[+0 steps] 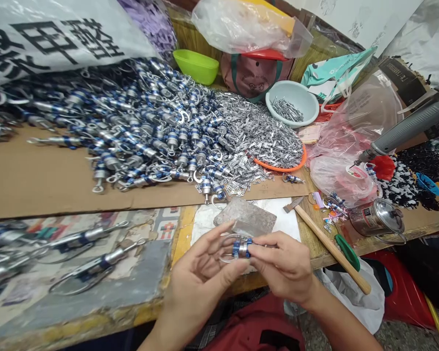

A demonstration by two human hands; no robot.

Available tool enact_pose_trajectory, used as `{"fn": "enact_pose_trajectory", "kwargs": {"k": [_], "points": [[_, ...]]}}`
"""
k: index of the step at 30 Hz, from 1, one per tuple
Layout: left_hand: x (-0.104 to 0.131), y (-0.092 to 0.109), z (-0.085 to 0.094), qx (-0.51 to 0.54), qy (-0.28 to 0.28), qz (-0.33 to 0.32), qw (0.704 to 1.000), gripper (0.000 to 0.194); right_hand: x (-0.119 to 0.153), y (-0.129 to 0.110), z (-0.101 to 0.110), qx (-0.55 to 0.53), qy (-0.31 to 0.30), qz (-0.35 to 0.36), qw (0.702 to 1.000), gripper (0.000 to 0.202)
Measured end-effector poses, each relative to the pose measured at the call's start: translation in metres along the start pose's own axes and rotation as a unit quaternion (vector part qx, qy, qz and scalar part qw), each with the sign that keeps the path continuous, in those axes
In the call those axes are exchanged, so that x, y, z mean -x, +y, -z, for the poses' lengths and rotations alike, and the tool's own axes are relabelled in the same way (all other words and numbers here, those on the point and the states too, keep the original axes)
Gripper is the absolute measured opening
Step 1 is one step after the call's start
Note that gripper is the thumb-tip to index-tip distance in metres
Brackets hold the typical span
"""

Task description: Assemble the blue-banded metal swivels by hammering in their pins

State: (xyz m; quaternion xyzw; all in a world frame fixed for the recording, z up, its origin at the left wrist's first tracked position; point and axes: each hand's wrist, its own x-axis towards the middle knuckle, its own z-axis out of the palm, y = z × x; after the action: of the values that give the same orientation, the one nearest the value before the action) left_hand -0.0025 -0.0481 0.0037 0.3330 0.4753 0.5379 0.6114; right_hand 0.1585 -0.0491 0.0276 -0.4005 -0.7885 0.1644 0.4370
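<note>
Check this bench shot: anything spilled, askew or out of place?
Yes. The small silver plates overflow the orange tray and spill onto the cardboard. The hammer lies with its handle jutting past the table edge. Both hands, left hand and right hand, hold one blue-and-silver clip.

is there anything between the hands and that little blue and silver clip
Nothing visible. The left hand and right hand both already pinch the blue and silver clip with their fingertips, above the grey stone block. The hammer lies off to the right, apart from them.
</note>
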Motion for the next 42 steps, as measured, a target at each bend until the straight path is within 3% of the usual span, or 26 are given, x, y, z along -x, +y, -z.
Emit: {"fn": "enact_pose_trajectory", "kwargs": {"k": [2,4,6,8,11,14,17,22,26,29,35,39,42], "points": [[0.000,-0.004,-0.005,0.024,0.011,-0.005,1.000,0.057,-0.008,0.005,0.007,-0.027,-0.045,-0.030,0.998,0.014],[-0.001,-0.005,-0.009,0.031,0.025,0.006,0.999,0.055,-0.025,0.020,0.015,-0.008,-0.089,-0.054,0.995,0.012],[-0.003,-0.004,-0.011,0.030,0.019,0.019,0.999,0.052,-0.048,0.042,0.018,0.103,-0.116,-0.077,0.985,0.014],[-0.005,-0.004,-0.012,0.030,0.004,0.018,0.999,0.053,-0.071,0.065,0.014,0.259,-0.166,-0.099,0.946,0.022],[-0.006,-0.004,-0.011,0.027,-0.007,0.012,1.000,0.054,-0.094,0.088,-0.001,0.317,-0.239,-0.106,0.912,0.025],[-0.008,-0.001,-0.009,0.026,-0.025,0.040,0.999,0.057,-0.100,0.094,-0.014,0.328,-0.262,-0.111,0.901,0.028],[-0.011,0.001,-0.006,0.033,-0.034,0.070,0.996,0.056,-0.101,0.097,-0.013,0.328,-0.257,-0.120,0.901,0.030],[-0.015,-0.002,-0.005,0.038,-0.023,0.053,0.998,0.049,-0.089,0.085,0.007,0.250,-0.231,-0.100,0.935,0.015],[-0.018,-0.004,-0.004,0.048,-0.039,0.059,0.996,0.048,-0.057,0.048,0.016,0.040,-0.134,0.024,0.990,0.011],[-0.018,-0.003,-0.004,0.054,-0.041,0.062,0.996,0.049,-0.041,0.027,0.019,0.033,-0.157,0.065,0.985,0.019],[-0.017,0.000,-0.004,0.044,-0.028,0.074,0.996,0.050,-0.055,0.027,0.023,0.069,-0.306,-0.010,0.950,0.011],[-0.016,-0.002,-0.004,0.052,-0.027,0.074,0.996,0.051,-0.062,0.032,0.007,0.049,-0.299,-0.035,0.952,0.010],[-0.016,-0.003,-0.004,0.050,-0.035,0.070,0.996,0.050,-0.057,0.032,-0.003,0.056,-0.239,-0.034,0.969,0.015]]}}
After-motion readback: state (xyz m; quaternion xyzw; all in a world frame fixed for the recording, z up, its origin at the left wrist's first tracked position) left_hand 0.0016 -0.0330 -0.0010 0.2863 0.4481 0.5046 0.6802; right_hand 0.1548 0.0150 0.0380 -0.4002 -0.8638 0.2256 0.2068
